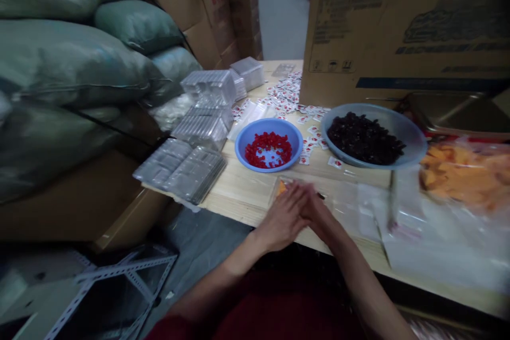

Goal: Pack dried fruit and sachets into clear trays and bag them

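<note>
Both my hands meet over a clear plastic blister pack (274, 191) near the table's front edge. My left hand (282, 218) lies across it with fingers stretched out and close together. My right hand (316, 210) leans against the left from the right side; its fingers are mostly hidden and blurred. A bit of orange (282, 187) shows inside the pack by my left fingertips, and a small dark piece (321, 196) sits just right of my hands. Beyond them stands a blue bowl (243, 153) holding small red pieces (269, 143).
A pale bowl (418, 141) of dark pieces (364, 135) stands at right, beside bagged orange pieces (466, 170). Clear blister packs (185, 170) are stacked left. Small printed sachets (289, 90) lie scattered behind. A large carton (398, 26) and stuffed sacks (71, 58) flank the table.
</note>
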A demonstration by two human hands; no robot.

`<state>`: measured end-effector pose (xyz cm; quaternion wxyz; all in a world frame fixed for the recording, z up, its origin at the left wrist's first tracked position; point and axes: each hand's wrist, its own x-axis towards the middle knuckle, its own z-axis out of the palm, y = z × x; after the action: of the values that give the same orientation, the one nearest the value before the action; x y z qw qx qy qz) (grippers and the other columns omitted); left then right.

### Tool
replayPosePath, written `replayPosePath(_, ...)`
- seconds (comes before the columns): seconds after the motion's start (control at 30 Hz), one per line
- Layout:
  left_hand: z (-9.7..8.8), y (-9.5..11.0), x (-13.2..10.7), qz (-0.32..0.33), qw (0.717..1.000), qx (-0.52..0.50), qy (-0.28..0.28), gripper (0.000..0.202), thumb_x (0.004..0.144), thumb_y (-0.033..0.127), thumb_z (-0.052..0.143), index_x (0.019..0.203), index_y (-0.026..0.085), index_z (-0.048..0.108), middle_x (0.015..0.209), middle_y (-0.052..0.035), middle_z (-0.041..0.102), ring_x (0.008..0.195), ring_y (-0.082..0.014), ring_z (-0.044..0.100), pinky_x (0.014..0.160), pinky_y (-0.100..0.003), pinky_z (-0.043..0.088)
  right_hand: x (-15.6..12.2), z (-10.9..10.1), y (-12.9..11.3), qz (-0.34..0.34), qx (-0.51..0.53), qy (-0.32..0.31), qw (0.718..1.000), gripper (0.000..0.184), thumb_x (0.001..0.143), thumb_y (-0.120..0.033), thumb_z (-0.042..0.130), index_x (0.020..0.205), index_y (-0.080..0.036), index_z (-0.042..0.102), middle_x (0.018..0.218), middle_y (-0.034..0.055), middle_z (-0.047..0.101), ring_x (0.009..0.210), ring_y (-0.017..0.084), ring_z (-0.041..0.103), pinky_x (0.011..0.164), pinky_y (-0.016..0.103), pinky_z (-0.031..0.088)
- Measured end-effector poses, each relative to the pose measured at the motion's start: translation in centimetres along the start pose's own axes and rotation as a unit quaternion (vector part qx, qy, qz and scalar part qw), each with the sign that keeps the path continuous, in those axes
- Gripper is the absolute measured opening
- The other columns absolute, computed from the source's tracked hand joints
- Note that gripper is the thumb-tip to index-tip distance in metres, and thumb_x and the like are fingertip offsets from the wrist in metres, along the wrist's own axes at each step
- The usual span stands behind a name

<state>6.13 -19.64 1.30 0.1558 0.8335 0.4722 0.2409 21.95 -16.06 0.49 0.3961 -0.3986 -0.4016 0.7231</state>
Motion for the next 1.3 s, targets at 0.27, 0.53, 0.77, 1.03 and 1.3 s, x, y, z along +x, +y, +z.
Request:
replayPosePath(0.27, 0.2, 1.0, -1.6, -0.043, 0.999, 0.025, -0.001, 0.050, 0.097, 0.031, 0.046, 0.147, 0.022, 0.040, 0.148, -0.0128, 0.050, 0.142, -0.0244, 0.039, 0.122, -0.051, 0.018, -2.0, -0.1, -1.1, 0.008, 0.022, 0.017, 1.000, 0.048, 0.089, -0.061, 0.057, 0.128, -0.035, 0.063, 0.145, 0.0037, 0.054, 0.138, 0.026, 0.045, 0.114, 0.046, 0.036)
replayPosePath(0.53, -11.9, -8.6, -3.8, -0.301, 0.932, 0.067, 0.188, 0.019, 0.086, 0.023, 0.058, 0.102, 0.017, 0.066, 0.100, -0.0096, 0.069, 0.093, -0.0223, 0.062, 0.087, -0.035, 0.047, -4.6, -2.6, -1.4, -0.001, -0.136, 0.036, 0.990, 0.053, 0.081, -0.054, 0.070, 0.129, -0.031, 0.064, 0.140, 0.0066, 0.059, 0.134, 0.033, 0.048, 0.116, 0.052, 0.032)
replayPosePath(0.77, -17.0, -16.5, -7.6, -0.449, 0.885, 0.028, 0.116, 0.018, 0.075, 0.032, 0.063, 0.072, 0.014, 0.067, 0.065, 0.0001, 0.062, 0.063, -0.0138, 0.054, 0.063, -0.024, 0.040, -5.4, -5.3, 0.0, 0.020, -0.180, 0.061, 0.982, 0.051, 0.074, -0.057, 0.073, 0.118, -0.030, 0.072, 0.134, 0.0069, 0.063, 0.133, 0.036, 0.049, 0.114, 0.052, 0.037)
replayPosePath(1.03, -16.4, -16.8, -7.9, -0.453, 0.886, 0.038, 0.091, 0.025, 0.080, 0.032, 0.053, 0.073, 0.014, 0.069, 0.063, 0.0006, 0.061, 0.060, -0.0122, 0.051, 0.060, -0.023, 0.037, -5.7, -4.6, 0.3, 0.016, -0.191, 0.072, 0.979, 0.050, 0.074, -0.055, 0.073, 0.117, -0.031, 0.072, 0.130, 0.0044, 0.066, 0.131, 0.035, 0.052, 0.114, 0.050, 0.039)
replayPosePath(1.3, -16.3, -15.4, -8.0, -0.462, 0.875, 0.138, 0.039, 0.021, 0.085, 0.023, 0.052, 0.078, 0.016, 0.069, 0.073, -0.0049, 0.068, 0.074, -0.0174, 0.061, 0.070, -0.026, 0.041, -6.9, -4.3, 0.4, 0.027, -0.184, 0.070, 0.980, 0.051, 0.076, -0.056, 0.071, 0.119, -0.029, 0.071, 0.131, 0.0052, 0.066, 0.128, 0.032, 0.056, 0.111, 0.042, 0.042)
